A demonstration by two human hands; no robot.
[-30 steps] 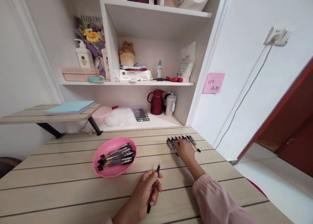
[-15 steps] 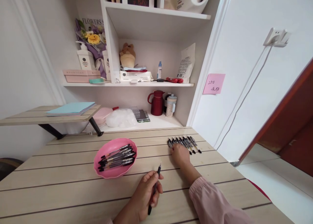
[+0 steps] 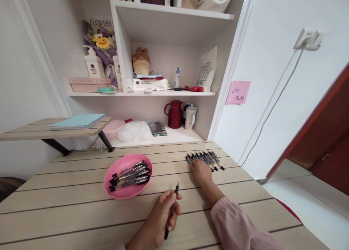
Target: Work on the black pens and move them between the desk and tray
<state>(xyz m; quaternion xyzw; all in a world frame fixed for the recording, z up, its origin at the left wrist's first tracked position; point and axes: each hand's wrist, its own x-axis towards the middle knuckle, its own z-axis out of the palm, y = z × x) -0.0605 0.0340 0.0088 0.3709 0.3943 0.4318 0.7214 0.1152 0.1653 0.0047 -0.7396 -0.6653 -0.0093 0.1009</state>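
Note:
My left hand (image 3: 163,218) is closed round a black pen (image 3: 171,210), its tip pointing up and away, low over the wooden table (image 3: 68,206). My right hand (image 3: 201,171), in a pink sleeve, lies on the table with its fingers stretched toward the near ends of a row of several black pens (image 3: 205,158) laid side by side. It touches the left part of that row and holds nothing. A pink bowl (image 3: 120,192) with several more black pens stands to the left of both hands.
Shelves behind the table hold a red jug (image 3: 173,113), a cup, bottles, a plush toy and a flower bouquet. A raised wooden stand (image 3: 40,130) with a blue folder is at the back left. A white wall with a pink note (image 3: 238,92) runs along the right.
My right hand has drawn back from on top of the pen row to its near edge. My left hand keeps the pen and has hardly moved.

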